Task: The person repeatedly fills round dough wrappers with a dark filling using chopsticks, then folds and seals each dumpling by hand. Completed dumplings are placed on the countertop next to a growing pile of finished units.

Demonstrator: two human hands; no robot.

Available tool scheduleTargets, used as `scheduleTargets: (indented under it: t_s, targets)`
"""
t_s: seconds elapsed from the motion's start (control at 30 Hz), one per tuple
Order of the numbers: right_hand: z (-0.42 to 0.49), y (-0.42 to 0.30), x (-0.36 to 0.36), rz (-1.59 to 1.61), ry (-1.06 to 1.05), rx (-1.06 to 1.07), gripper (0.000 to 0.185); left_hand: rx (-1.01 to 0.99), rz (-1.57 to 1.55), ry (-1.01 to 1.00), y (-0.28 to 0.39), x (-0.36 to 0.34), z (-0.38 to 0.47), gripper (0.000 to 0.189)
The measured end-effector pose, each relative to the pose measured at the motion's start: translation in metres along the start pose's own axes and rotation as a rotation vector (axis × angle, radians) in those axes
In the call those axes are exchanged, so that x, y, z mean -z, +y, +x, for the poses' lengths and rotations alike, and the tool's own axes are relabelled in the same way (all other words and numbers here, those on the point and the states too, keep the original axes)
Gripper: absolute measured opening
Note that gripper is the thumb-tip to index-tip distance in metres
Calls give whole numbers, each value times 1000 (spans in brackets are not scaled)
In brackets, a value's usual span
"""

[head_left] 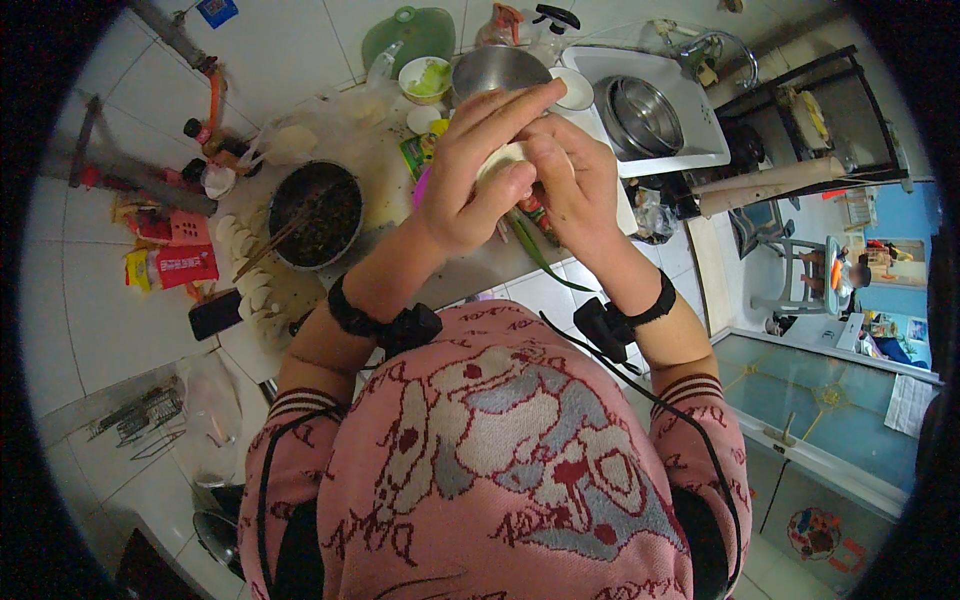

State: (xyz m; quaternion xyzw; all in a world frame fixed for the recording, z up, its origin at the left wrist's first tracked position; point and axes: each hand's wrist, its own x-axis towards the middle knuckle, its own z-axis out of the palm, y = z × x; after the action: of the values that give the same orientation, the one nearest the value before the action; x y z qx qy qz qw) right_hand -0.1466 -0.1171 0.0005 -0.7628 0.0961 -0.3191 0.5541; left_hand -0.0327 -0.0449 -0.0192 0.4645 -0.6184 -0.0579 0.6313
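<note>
My left hand (466, 169) and my right hand (577, 169) meet over the counter, both closed around a pale dumpling (504, 159). The thumbs press at its near edge, and most of it is hidden by fingers. To the left stands a dark pot of chopped filling (319, 225), with a pair of wooden chopsticks (271, 251) resting across its rim. Beside that pot, several folded dumplings (256, 289) lie along the counter's left side. Green leaves (534, 251) stick out below my hands at the counter edge.
A steel bowl (499, 69), a bowl of pale green vegetable (425, 79) and a white bowl (574, 88) stand behind my hands. Steel basins (643, 118) sit in the white sink (701, 142) at right. A phone (215, 315) lies at left. A seated person (851, 276) is far right.
</note>
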Motion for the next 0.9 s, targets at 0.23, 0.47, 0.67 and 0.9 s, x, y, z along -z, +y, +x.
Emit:
scheduleTargets:
  t_s: [0.23, 0.47, 0.67, 0.9]
  targets:
    - [2, -1, -7, -74, 71, 139, 18, -43, 194, 82, 15, -3, -4, 52]
    - [-2, -12, -5, -100, -9, 112, 16, -108, 421, 87, 16, 6, -7, 42]
    - [0, -20, -7, 211, -196, -101, 25, -121, 342, 101, 17, 11, -6, 41]
    - [8, -29, 1, 80, -349, -180, 25, -49, 317, 103, 20, 14, -5, 42]
